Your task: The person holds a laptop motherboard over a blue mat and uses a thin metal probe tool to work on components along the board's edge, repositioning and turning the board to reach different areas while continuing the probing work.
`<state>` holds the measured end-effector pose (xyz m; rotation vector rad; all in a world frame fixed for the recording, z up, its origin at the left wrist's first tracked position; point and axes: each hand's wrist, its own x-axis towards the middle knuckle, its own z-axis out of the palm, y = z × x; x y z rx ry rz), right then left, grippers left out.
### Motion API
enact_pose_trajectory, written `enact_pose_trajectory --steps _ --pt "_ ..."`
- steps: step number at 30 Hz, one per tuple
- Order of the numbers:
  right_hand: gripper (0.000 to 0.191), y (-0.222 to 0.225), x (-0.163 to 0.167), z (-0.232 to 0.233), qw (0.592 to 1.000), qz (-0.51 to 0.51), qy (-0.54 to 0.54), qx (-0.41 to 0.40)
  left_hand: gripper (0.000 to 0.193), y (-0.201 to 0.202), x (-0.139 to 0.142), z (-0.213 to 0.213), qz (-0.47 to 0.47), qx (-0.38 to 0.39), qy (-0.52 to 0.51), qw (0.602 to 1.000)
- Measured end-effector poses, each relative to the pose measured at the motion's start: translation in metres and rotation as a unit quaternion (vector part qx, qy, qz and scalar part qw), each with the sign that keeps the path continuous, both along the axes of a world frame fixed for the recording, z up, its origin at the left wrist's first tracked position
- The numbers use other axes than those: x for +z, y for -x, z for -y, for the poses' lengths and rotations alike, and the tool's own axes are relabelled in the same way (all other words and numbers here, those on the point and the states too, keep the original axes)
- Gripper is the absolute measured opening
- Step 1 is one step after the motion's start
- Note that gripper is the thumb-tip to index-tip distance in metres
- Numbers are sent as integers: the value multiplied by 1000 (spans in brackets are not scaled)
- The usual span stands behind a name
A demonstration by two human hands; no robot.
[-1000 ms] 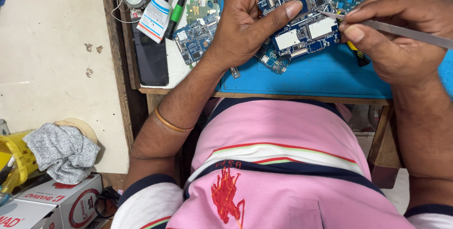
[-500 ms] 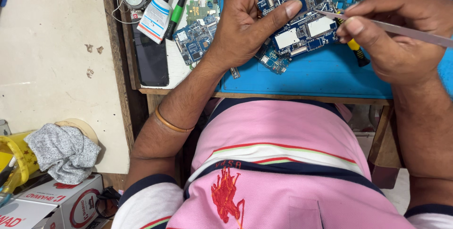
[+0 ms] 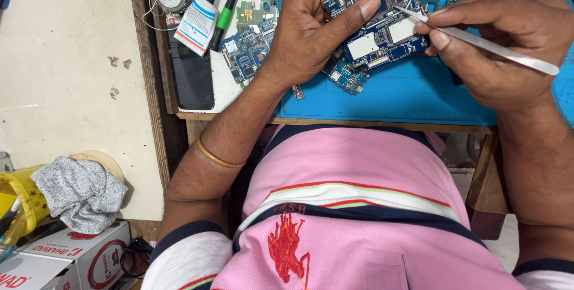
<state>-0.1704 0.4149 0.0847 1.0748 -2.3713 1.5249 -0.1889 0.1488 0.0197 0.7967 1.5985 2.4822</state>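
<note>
The left hand [image 3: 302,33] has its grip closed on a blue circuit board [image 3: 382,18] above the blue mat [image 3: 406,95]; the right hand [image 3: 502,45] pinches metal tweezers [image 3: 484,42], tips touching the board. Smaller boards [image 3: 248,51], a glue bottle [image 3: 197,21] and a green screwdriver [image 3: 226,15] crowd the worktop [image 3: 179,113] leftward

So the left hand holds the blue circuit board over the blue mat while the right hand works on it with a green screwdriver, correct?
Not quite. The head view shows the right hand holding metal tweezers, not a screwdriver; the green screwdriver lies unused on the bench. The rest stands: the left hand holds the blue circuit board over the blue mat.
</note>
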Motion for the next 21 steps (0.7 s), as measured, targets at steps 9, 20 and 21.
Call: enact_pose_trajectory --steps 9,20,21 --pt "12 -1 1 0 985 -134 -79 -78 56 2 7 -1 22 -11 8 1000" --pt "16 -1 -7 5 990 -128 -10 -60 64 0 9 0 22 -6 30 999" --pt "16 -2 -8 5 991 -123 -8 -61 63 0 9 0 3 -3 23 1000"
